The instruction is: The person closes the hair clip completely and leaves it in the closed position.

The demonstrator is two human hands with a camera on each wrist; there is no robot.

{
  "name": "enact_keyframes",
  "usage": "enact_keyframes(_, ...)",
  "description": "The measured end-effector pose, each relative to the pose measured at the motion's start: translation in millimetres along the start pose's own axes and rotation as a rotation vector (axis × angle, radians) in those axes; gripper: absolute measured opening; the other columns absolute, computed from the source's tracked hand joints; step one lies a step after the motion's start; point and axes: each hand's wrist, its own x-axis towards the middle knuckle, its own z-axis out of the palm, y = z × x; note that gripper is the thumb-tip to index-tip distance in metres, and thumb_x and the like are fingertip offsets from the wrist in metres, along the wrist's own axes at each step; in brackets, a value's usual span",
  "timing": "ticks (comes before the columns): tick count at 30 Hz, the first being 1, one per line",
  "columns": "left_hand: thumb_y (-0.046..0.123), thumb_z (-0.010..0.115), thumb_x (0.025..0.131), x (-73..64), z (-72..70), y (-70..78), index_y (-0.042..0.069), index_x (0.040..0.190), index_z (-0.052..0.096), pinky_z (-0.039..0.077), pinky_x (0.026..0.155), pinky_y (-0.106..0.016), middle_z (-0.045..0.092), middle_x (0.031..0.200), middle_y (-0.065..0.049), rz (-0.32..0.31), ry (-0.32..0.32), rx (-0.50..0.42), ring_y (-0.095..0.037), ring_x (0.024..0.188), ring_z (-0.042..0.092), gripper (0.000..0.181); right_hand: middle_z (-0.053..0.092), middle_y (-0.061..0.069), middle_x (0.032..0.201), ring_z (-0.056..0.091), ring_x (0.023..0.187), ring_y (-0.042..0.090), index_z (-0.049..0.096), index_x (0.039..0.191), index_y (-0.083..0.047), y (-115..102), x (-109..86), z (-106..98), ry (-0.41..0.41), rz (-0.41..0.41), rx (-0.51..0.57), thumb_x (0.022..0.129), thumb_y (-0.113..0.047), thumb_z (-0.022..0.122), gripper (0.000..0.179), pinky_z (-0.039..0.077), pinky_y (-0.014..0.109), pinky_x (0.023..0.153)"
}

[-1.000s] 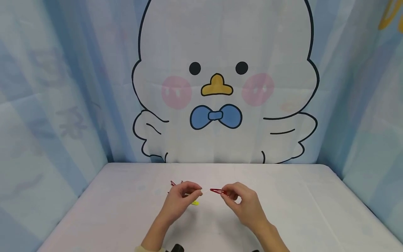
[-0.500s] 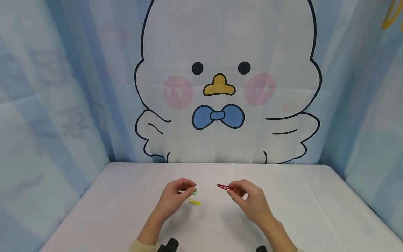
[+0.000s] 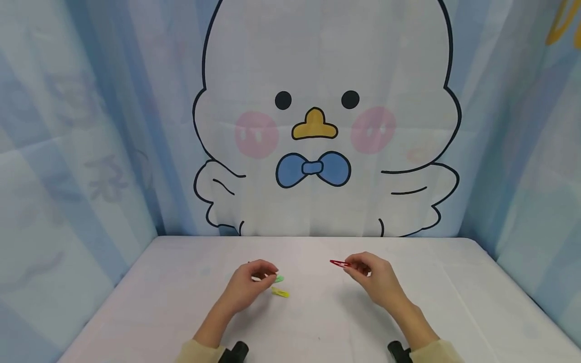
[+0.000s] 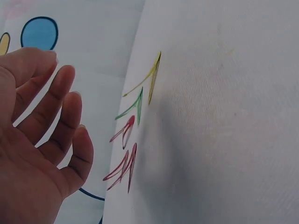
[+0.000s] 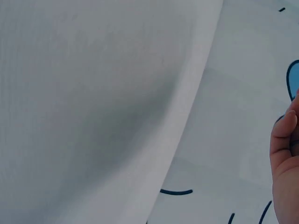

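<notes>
My right hand (image 3: 379,280) pinches a red snap hair clip (image 3: 338,263) between thumb and fingertips, above the table. The clip points left and is itself out of sight in the right wrist view, where only part of the hand (image 5: 286,154) shows. My left hand (image 3: 248,286) hovers over the left-middle of the table, fingers loosely bent, with nothing visible in it. Beneath and beside it lie a yellow hair clip (image 3: 280,292) and a green hair clip (image 3: 279,279). In the left wrist view several red hair clips (image 4: 132,165) continue the row; the left hand hides them from the head camera.
A white-covered table (image 3: 181,282) stands against a blue and white curtain (image 3: 77,151) that carries a large cartoon bird (image 3: 313,212). Dark wrist devices (image 3: 234,352) sit at both sleeves.
My right hand has moved right and slightly away with the red hair clip. The left hand has drawn back left, uncovering more of the green and yellow clips.
</notes>
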Motion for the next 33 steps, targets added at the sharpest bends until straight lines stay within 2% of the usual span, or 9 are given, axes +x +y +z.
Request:
enact_keyframes(5, 0.010, 0.071, 0.094, 4.4, -2.3, -6.3, 0.007, 0.109, 0.070, 0.052, 0.077, -0.033, 0.067, 0.098, 0.003, 0.004, -0.033, 0.046, -0.019, 0.089, 0.058, 0.015, 0.061, -0.005, 0.081, 0.055, 0.073, 0.013, 0.072, 0.097, -0.006, 11.2, 3.1, -8.3, -0.124, 0.214, 0.024, 0.085, -0.001, 0.079, 0.015, 0.049, 0.024, 0.065)
enact_keyframes(9, 0.009, 0.072, 0.093, 6.0, -5.1, -8.2, 0.007, 0.110, 0.070, 0.051, 0.079, -0.034, 0.067, 0.099, 0.004, 0.016, -0.066, 0.071, -0.018, 0.088, 0.058, 0.016, 0.062, -0.001, 0.082, 0.055, 0.076, 0.017, 0.072, 0.098, -0.005, 16.3, 4.6, -11.7, -0.163, 0.303, 0.045, 0.087, -0.004, 0.079, 0.013, 0.049, 0.024, 0.066)
enact_keyframes(17, 0.008, 0.073, 0.092, 10.7, -5.9, -14.9, 0.010, 0.107, 0.071, 0.050, 0.076, -0.033, 0.066, 0.094, 0.006, 0.032, -0.138, 0.150, -0.017, 0.086, 0.058, 0.015, 0.059, -0.001, 0.081, 0.054, 0.077, 0.018, 0.073, 0.096, -0.009, 32.4, 6.5, -13.0, -0.202, 0.347, 0.020, 0.087, -0.007, 0.078, 0.011, 0.047, 0.025, 0.065)
enact_keyframes(23, 0.006, 0.074, 0.090, 14.7, -4.6, -14.4, 0.011, 0.104, 0.072, 0.048, 0.070, -0.030, 0.065, 0.092, 0.007, 0.045, -0.205, 0.206, -0.017, 0.083, 0.055, 0.015, 0.059, -0.001, 0.081, 0.053, 0.078, 0.018, 0.074, 0.095, -0.010, 47.2, 7.0, -15.7, -0.246, 0.421, -0.015, 0.087, -0.010, 0.079, 0.009, 0.045, 0.026, 0.065)
enact_keyframes(29, 0.006, 0.077, 0.088, 18.3, -5.3, -11.7, 0.012, 0.104, 0.072, 0.046, 0.066, -0.030, 0.064, 0.090, 0.006, 0.005, -0.264, 0.238, -0.018, 0.079, 0.053, 0.018, 0.058, 0.000, 0.078, 0.052, 0.074, 0.018, 0.074, 0.092, -0.012, 57.6, 9.2, -17.5, -0.297, 0.458, -0.021, 0.087, -0.012, 0.080, 0.008, 0.043, 0.028, 0.063)
enact_keyframes(33, 0.004, 0.078, 0.086, 20.4, -5.6, -11.9, 0.011, 0.103, 0.072, 0.049, 0.068, -0.030, 0.064, 0.090, 0.005, -0.005, -0.303, 0.249, -0.017, 0.078, 0.055, 0.019, 0.057, 0.000, 0.077, 0.051, 0.073, 0.018, 0.073, 0.091, -0.013, 60.8, 11.4, -18.2, -0.325, 0.457, -0.031, 0.086, -0.012, 0.080, 0.008, 0.042, 0.029, 0.063)
